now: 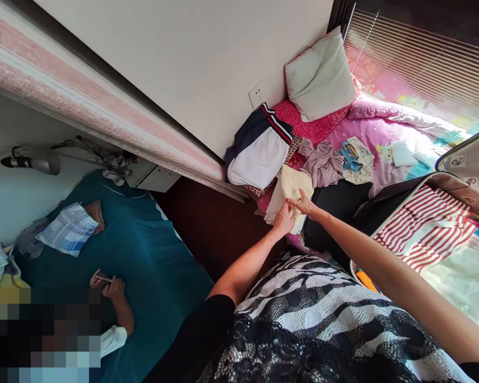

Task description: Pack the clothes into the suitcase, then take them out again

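A cream-yellow piece of clothing (293, 182) lies at the edge of the bed in front of me, its kind unclear in the folds. My left hand (284, 220) is closed at its lower part, fingers curled on the fabric. Across the same cloth my right hand (305, 205) lies with fingers stretched apart, its thumb side close to the left hand. Beside the cloth is a crumpled mauve garment (323, 164). Folded white shorts (259, 157) rest on dark clothes just behind, with a striped waistband showing.
An open suitcase (367, 239) at right holds a red-striped garment (427, 223) and pale clothes. A pillow (319, 74) leans against the wall near the blinds. A patterned garment (357, 159) lies on the pink bedding. At left, another person holds a phone-like object on a teal bed (151, 266).
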Demonstrator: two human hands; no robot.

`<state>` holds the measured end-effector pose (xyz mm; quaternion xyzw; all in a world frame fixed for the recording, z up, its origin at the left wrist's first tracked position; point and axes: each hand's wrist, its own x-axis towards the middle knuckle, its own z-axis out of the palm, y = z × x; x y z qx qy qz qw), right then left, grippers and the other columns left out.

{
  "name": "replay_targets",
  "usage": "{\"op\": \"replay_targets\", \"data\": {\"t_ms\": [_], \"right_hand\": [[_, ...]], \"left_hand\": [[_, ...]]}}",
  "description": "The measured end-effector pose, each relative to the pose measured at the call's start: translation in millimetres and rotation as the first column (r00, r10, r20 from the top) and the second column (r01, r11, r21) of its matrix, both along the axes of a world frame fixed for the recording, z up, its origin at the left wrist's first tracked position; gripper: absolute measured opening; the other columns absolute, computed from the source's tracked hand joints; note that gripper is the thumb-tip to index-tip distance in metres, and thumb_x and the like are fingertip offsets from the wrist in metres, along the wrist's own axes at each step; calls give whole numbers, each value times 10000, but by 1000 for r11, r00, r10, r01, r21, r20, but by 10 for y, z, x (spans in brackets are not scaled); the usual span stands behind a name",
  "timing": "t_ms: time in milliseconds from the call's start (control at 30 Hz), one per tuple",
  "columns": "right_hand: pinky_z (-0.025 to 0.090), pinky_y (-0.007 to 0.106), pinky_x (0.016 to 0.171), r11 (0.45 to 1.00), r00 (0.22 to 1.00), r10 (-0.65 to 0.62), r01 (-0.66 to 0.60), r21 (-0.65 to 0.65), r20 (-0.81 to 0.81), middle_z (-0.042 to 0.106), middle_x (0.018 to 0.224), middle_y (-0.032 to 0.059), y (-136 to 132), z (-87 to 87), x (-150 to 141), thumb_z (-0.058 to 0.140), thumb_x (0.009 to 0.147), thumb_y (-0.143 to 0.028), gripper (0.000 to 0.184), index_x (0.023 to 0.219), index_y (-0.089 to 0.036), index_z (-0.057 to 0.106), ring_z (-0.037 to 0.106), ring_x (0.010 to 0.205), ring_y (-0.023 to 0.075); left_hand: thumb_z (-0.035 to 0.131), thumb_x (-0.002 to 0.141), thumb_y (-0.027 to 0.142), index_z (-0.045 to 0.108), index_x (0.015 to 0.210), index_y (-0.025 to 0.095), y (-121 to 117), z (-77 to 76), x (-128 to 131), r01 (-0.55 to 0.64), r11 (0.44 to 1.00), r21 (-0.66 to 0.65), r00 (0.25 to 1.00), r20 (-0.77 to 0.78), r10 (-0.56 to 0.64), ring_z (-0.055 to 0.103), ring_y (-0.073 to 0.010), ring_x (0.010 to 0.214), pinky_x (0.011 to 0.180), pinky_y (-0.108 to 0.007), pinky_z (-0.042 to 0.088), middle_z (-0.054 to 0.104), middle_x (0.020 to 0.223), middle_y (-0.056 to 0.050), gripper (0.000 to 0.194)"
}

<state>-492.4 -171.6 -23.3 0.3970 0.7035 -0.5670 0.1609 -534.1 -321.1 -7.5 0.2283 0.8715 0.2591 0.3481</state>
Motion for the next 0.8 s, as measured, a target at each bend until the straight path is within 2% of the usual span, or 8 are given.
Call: {"op": "replay_targets", "data": {"t_ms": [100, 233, 333, 467, 567, 633, 733, 800], "right_hand": [[439, 477, 1285, 980, 990, 60, -83, 183, 126, 396, 1742, 298, 56, 113, -170, 806, 911, -654, 1300, 1840, -126, 66, 502, 1586, 397], [431, 535, 1269, 935, 972, 167, -210, 286, 167, 404, 1711, 315, 100, 199, -325, 812, 890, -268, 1240, 1848, -151, 34, 555, 1512, 476], [458, 536, 1228, 938, 970, 177, -218, 269, 169, 515, 1630, 310, 145, 193, -362, 693, 881, -109, 1146, 1847, -153, 80, 615, 1444, 455], [503, 501, 1198, 961, 991, 56, -86, 262, 123, 650, 1519, 241, 259, 158, -341, 652, 860, -147, 1025, 1802, -151, 246, 641, 1408, 398], [583, 462, 1119, 979, 979, -191, 195, 63, -66, 712, 1445, 166, 343, 184, -232, 634, 826, -215, 891, 1691, -176, 427, 689, 1313, 342], [631, 445, 1040, 931, 920, -363, 352, -99, -147, 755, 1352, 137, 388, 249, -97, 634, 811, -273, 799, 1594, -175, 514, 726, 1207, 315], [666, 457, 961, 866, 855, -492, 460, -198, -164, 793, 1200, 106, 471, 429, 184, 677, 805, -373, 751, 1524, -197, 553, 751, 1087, 302], [672, 498, 955, 794, 778, -592, 518, -318, -209, 798, 1145, 88, 543, 603, 415, 725, 771, -405, 765, 1501, -241, 567, 754, 1073, 316]], "left_hand": [[635, 873, -28, 584, 1436, 198, 96, -9, 211, 124, 988, 93, 992, 15, -126, 747, -309, 1256, 1067, -400, 576, 747, 1394, -161, 608], [566, 866, -43, 600, 1430, 188, 117, -64, 412, 210, 968, 141, 977, -1, -212, 712, -306, 1333, 1143, -402, 554, 736, 1401, -173, 610], [559, 874, -38, 609, 1421, 201, 85, -98, 452, 134, 978, 161, 990, 26, -140, 730, -287, 1279, 1140, -393, 554, 757, 1333, -151, 598], [625, 857, -36, 628, 1386, 165, 16, -105, 404, -67, 986, 155, 997, 56, 59, 712, -271, 1300, 1173, -402, 540, 733, 1388, -167, 566], [676, 915, 46, 715, 1153, 166, -60, -46, 393, -44, 997, 61, 996, 74, 40, 726, -280, 1250, 1161, -427, 550, 769, 1276, -154, 270], [659, 967, 101, 723, 1028, 187, -121, 45, 420, 9, 998, 55, 997, 74, -13, 744, -273, 1204, 1142, -423, 564, 782, 1214, -137, 124], [636, 973, 102, 725, 1061, 228, -189, 248, 460, 20, 989, 146, 1000, -12, -19, 719, -255, 1320, 1206, -406, 537, 760, 1349, -128, 178], [632, 954, 88, 724, 1104, 261, -183, 401, 468, 61, 975, 215, 995, -96, -41, 657, -248, 1441, 1266, -413, 498, 721, 1471, -119, 247]]}}
